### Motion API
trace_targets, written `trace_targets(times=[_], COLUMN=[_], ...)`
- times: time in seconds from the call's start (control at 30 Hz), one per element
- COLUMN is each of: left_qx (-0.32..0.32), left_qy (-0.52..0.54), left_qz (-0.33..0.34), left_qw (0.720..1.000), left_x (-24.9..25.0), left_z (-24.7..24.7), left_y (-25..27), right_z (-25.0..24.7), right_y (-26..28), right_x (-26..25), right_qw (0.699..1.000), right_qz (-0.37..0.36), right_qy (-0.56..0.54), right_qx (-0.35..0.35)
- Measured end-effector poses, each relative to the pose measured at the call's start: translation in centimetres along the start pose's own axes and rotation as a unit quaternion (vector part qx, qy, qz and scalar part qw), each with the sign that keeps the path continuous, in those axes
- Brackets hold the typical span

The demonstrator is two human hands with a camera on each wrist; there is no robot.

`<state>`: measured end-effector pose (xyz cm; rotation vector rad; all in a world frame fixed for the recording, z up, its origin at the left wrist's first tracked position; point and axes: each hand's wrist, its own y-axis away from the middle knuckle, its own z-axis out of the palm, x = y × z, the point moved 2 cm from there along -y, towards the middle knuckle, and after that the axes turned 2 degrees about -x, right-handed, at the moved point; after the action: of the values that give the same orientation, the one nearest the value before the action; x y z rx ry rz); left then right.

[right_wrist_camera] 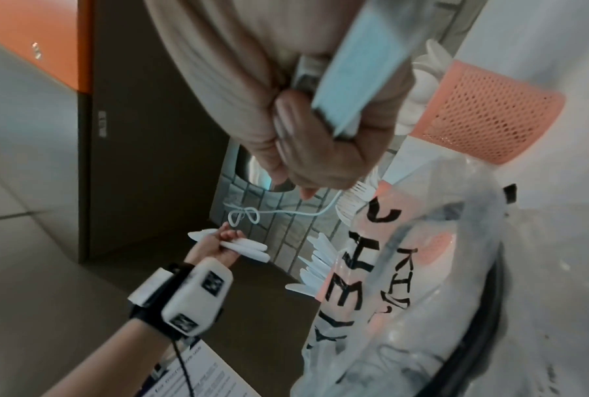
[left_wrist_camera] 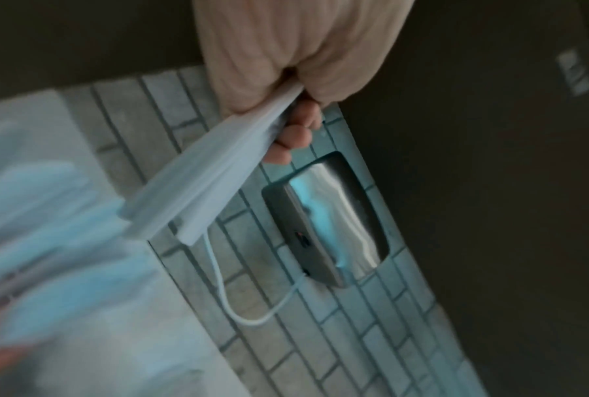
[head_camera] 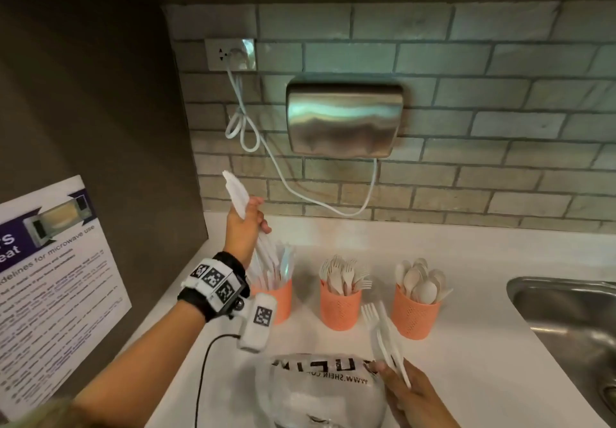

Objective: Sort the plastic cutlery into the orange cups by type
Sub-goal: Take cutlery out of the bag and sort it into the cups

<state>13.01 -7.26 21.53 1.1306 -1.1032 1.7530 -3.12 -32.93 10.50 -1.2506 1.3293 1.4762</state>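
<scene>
The left hand [head_camera: 246, 224] is raised above the back of the white bench [head_camera: 466, 344], its fingers curling round a small bundle of white plastic knives [head_camera: 237, 195]. The blades are pointing up toward the tiled wall while the handles are slanting down toward the left orange cup [head_camera: 278, 297]. The left wrist view is showing those flat handles [left_wrist_camera: 197, 185] fanning out from under the curled fingers [left_wrist_camera: 294, 135]. That left cup is already bristling with white knives and is standing partly behind the wrist camera strapped to the left forearm.

The right hand [head_camera: 408, 391] is sitting low at the front of the bench, its fingers closing on a white fork and knife [head_camera: 383, 337] whose heads are pointing up between the middle and right cups. In the right wrist view the hand [right_wrist_camera: 306, 129] is clamping the handles tightly in a fist.

Three orange perforated cups are standing in a row on the bench. The middle cup [head_camera: 340, 307] is holding beige forks [head_camera: 346, 276], and the right cup [head_camera: 413, 314] is holding beige spoons [head_camera: 421, 281]. A clear plastic bag [head_camera: 316, 391] with black lettering is lying in front of the cups, just beside the right hand.

A steel hand dryer [head_camera: 345, 119] is hanging on the tiled wall above the cups, its white cord [head_camera: 290, 182] looping up to a wall socket [head_camera: 230, 55]. A steel sink [head_camera: 573, 324] is sitting at the right end of the bench, and a printed microwave notice [head_camera: 50, 281] is fixed to the dark panel at the left.
</scene>
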Motion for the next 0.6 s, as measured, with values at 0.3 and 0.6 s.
trace_targets(times=[0.3, 0.6], left_qx=[-0.083, -0.136], left_qy=[-0.142, -0.235], left_qz=[-0.02, -0.013], left_qw=[0.986, 0.962], left_x=[-6.4, -10.6], left_z=[0.6, -0.7], left_y=[-1.9, -1.4], right_z=[-1.4, -1.8], right_y=[0.8, 1.4], right_x=[-0.8, -0.6], right_qw=[0.998, 0.995], right_qz=[0.041, 0.068], right_qy=[-0.029, -0.066], right_qx=[0.025, 0.02])
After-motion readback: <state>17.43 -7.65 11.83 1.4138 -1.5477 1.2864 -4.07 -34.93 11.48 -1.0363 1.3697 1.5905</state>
